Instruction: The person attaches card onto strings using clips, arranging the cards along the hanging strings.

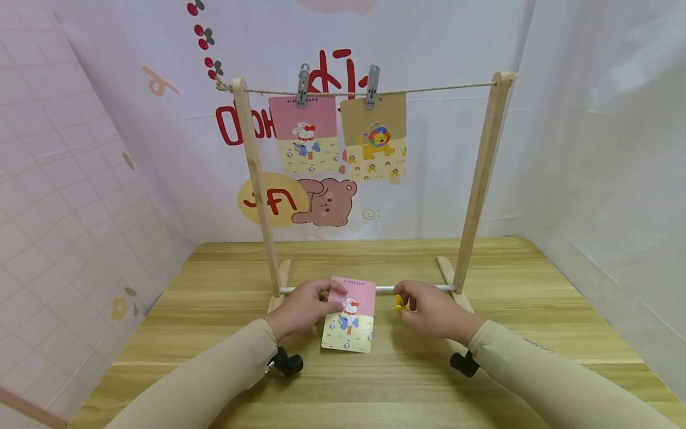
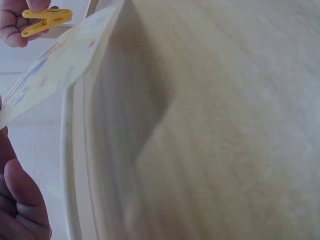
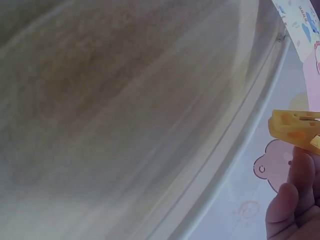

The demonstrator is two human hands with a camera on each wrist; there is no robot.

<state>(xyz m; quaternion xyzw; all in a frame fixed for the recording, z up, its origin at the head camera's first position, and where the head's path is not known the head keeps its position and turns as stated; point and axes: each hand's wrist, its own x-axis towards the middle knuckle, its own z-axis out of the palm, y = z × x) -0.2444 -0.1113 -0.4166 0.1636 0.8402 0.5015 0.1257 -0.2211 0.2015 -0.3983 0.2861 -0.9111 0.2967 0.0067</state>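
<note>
My left hand [image 1: 308, 307] pinches a pink and yellow card [image 1: 349, 333] by its left edge; a white rabbit with a red bow is printed on it. In the left wrist view the card [image 2: 55, 70] is tilted above the wooden table. To its right, my right hand [image 1: 431, 310] pinches a yellow clothespin [image 1: 399, 302], apart from the card. The right wrist view shows that clothespin [image 3: 295, 127] between the fingertips. Two cards hang from a twine line: a pink rabbit card [image 1: 305, 116] and a brown lion card [image 1: 375, 122], each under a grey clothespin [image 1: 372, 86].
A wooden frame with a left post [image 1: 256, 190] and right post [image 1: 485, 179] holds the twine [image 1: 445, 88]. A white rod [image 1: 386, 289] joins the posts low down. Black clamp knobs [image 1: 289, 363] stand near both forearms. A printed cloth [image 1: 439, 196] hangs behind the table [image 1: 214, 310].
</note>
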